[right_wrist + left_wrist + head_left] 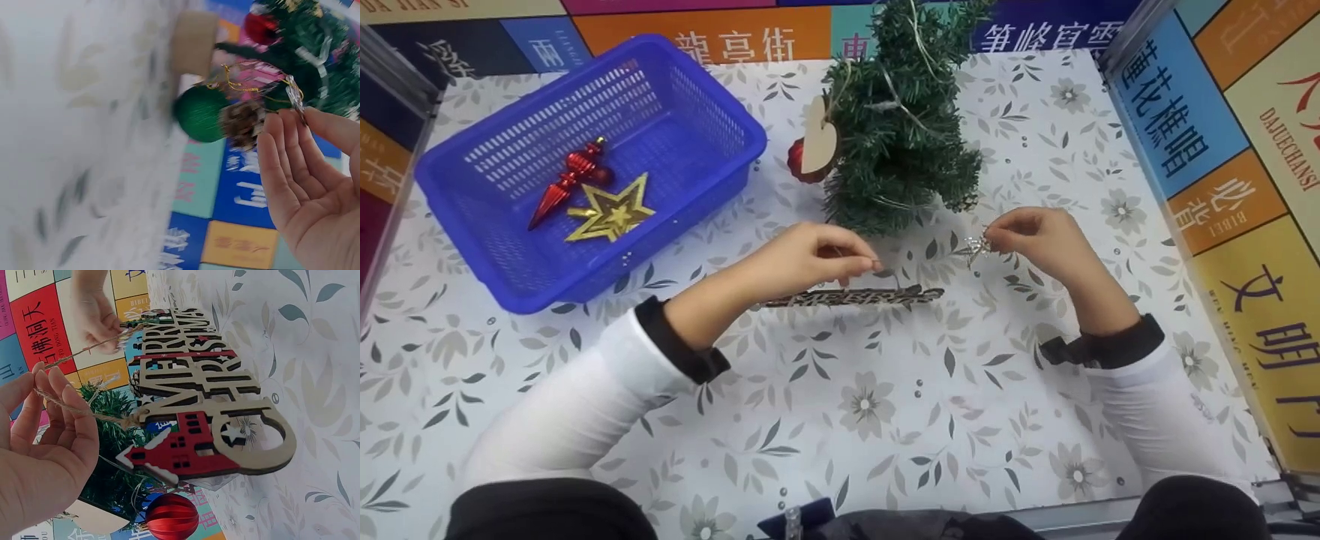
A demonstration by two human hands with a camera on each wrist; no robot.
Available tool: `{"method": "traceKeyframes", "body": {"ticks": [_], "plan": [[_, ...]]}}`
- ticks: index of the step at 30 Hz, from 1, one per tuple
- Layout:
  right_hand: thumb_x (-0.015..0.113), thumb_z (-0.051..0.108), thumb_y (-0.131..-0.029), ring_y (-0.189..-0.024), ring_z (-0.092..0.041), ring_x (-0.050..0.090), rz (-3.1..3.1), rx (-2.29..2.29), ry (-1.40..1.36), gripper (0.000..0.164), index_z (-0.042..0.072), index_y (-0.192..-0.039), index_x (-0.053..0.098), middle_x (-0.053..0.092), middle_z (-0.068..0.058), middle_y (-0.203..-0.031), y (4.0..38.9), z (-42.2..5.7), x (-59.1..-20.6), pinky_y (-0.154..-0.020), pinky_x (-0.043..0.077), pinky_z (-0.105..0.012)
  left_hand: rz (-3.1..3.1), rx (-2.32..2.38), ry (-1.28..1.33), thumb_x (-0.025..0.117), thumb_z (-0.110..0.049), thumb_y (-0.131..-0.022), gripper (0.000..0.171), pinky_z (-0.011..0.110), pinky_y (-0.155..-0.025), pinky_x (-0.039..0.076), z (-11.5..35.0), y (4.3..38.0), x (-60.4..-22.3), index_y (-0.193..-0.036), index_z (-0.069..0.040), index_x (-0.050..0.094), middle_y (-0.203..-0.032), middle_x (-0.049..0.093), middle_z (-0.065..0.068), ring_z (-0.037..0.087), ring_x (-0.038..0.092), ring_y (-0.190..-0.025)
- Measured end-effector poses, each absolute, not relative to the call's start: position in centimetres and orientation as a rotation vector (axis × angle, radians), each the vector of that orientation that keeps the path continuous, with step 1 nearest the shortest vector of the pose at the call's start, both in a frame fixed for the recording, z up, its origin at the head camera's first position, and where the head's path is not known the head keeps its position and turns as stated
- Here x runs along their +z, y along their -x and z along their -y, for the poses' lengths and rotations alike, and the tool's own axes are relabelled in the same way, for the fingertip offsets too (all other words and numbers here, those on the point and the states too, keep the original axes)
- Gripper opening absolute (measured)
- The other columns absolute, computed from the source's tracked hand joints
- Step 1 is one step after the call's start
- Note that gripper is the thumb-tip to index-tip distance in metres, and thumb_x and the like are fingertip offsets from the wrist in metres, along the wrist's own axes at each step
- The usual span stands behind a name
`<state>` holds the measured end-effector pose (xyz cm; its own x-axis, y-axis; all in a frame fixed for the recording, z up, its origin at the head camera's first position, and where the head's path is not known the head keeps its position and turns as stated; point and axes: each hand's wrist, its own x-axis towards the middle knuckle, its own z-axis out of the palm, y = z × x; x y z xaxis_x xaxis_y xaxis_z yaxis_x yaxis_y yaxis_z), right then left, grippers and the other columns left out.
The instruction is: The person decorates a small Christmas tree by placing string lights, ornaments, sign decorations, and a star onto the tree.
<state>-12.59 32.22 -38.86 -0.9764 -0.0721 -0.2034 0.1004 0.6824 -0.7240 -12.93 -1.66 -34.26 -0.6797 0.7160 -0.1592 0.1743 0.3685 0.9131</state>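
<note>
My left hand pinches the twine of a wooden "Merry Christmas" sign between thumb and fingertips. The sign hangs below that hand in front of the tree, lettering facing away from the head camera, a red house at one end. To the right, my right hand pinches a small silvery, wiry piece by its end; its exact kind I cannot tell. An artificial Christmas tree stands just beyond both hands. In the right wrist view a green bauble and a pinecone appear behind the fingertips.
At the left stands a blue plastic basket with a gold star and a red finial ornament inside. A wooden heart and a red bauble hang on the tree's left side. Printed panels enclose the flower-patterned table.
</note>
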Motion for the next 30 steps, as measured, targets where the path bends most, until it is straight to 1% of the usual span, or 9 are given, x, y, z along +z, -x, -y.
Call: {"method": "traceKeyframes", "body": {"ticks": [3,6,10,15,17,21,23,26,30], "plan": [[0.066,0.03,-0.092,-0.073,-0.004,0.064,-2.618,-1.089,-0.012,0.033,0.001,-0.105,0.07,0.07,0.016,-0.077,13.5,-33.2,-40.3,-0.07,0.048,-0.02,-2.088,1.283,-0.778,0.06,-0.021,-0.096,0.02,0.03,-0.076,0.053,1.7,13.0,-34.2,-0.109,-0.01,0.072,-0.104,0.072,0.004,0.011,0.06,-0.078],[0.065,0.028,-0.092,-0.07,-0.004,0.064,-2.601,-1.007,0.006,0.033,-0.002,-0.105,0.07,0.072,0.01,-0.078,14.2,-33.9,-41.4,-0.067,0.05,-0.022,-2.093,1.258,-0.786,0.061,-0.021,-0.096,0.02,0.028,-0.075,0.053,1.8,13.0,-34.1,-0.109,-0.01,0.072,-0.105,0.072,0.003,0.011,0.06,-0.079],[0.064,0.026,-0.093,-0.067,-0.006,0.06,-2.614,-0.904,0.023,0.031,-0.002,-0.103,0.071,0.072,0.004,-0.079,14.7,-34.3,-42.3,-0.062,0.048,-0.021,-2.096,1.24,-0.788,0.061,-0.022,-0.096,0.02,0.027,-0.076,0.053,1.8,13.1,-34.1,-0.109,-0.012,0.072,-0.105,0.072,0.002,0.012,0.061,-0.08],[0.064,0.022,-0.091,-0.065,-0.005,0.059,-2.618,-0.817,0.043,0.025,-0.001,-0.099,0.073,0.073,0.0,-0.078,15.0,-34.3,-43.1,-0.061,0.046,-0.018,-2.089,1.247,-0.792,0.06,-0.02,-0.096,0.02,0.027,-0.076,0.053,1.8,13.1,-34.3,-0.109,-0.01,0.072,-0.106,0.072,0.003,0.012,0.061,-0.08],[0.063,0.018,-0.09,-0.064,-0.005,0.058,-2.627,-0.789,0.041,0.022,-0.001,-0.097,0.073,0.073,-0.001,-0.077,15.0,-34.2,-43.3,-0.061,0.046,-0.019,-2.091,1.249,-0.791,0.06,-0.02,-0.096,0.02,0.026,-0.076,0.053,1.8,13.0,-34.3,-0.109,-0.01,0.072,-0.105,0.072,0.004,0.011,0.061,-0.08],[0.064,0.017,-0.089,-0.064,-0.007,0.056,-2.67,-0.718,0.052,0.02,0.0,-0.094,0.074,0.073,-0.006,-0.078,15.0,-33.9,-43.5,-0.061,0.045,-0.023,-2.101,1.249,-0.794,0.061,-0.02,-0.096,0.02,0.026,-0.074,0.052,1.8,13.0,-34.1,-0.109,-0.011,0.072,-0.105,0.072,0.003,0.011,0.06,-0.079],[0.066,0.018,-0.088,-0.065,-0.01,0.057,-2.698,-0.689,0.061,0.021,0.0,-0.093,0.074,0.073,-0.009,-0.081,14.9,-33.8,-43.5,-0.063,0.046,-0.024,-2.106,1.251,-0.797,0.061,-0.02,-0.096,0.02,0.028,-0.074,0.053,1.8,13.0,-34.0,-0.109,-0.011,0.072,-0.104,0.072,0.002,0.012,0.06,-0.079],[0.067,0.019,-0.087,-0.07,-0.02,0.061,-2.735,-0.663,0.082,0.021,-0.001,-0.092,0.073,0.073,-0.015,-0.085,14.8,-33.6,-43.5,-0.066,0.047,-0.028,-2.11,1.259,-0.798,0.061,-0.021,-0.096,0.019,0.03,-0.074,0.053,1.8,12.9,-33.9,-0.108,-0.011,0.073,-0.104,0.072,0.002,0.012,0.061,-0.079],[0.068,0.016,-0.085,-0.078,-0.031,0.063,-2.779,-0.653,0.115,0.019,-0.002,-0.089,0.073,0.072,-0.018,-0.086,14.7,-33.5,-43.7,-0.072,0.049,-0.036,-2.114,1.274,-0.794,0.061,-0.019,-0.096,0.019,0.027,-0.072,0.052,1.8,12.8,-33.8,-0.108,-0.01,0.072,-0.103,0.072,0.003,0.011,0.06,-0.077]]}}
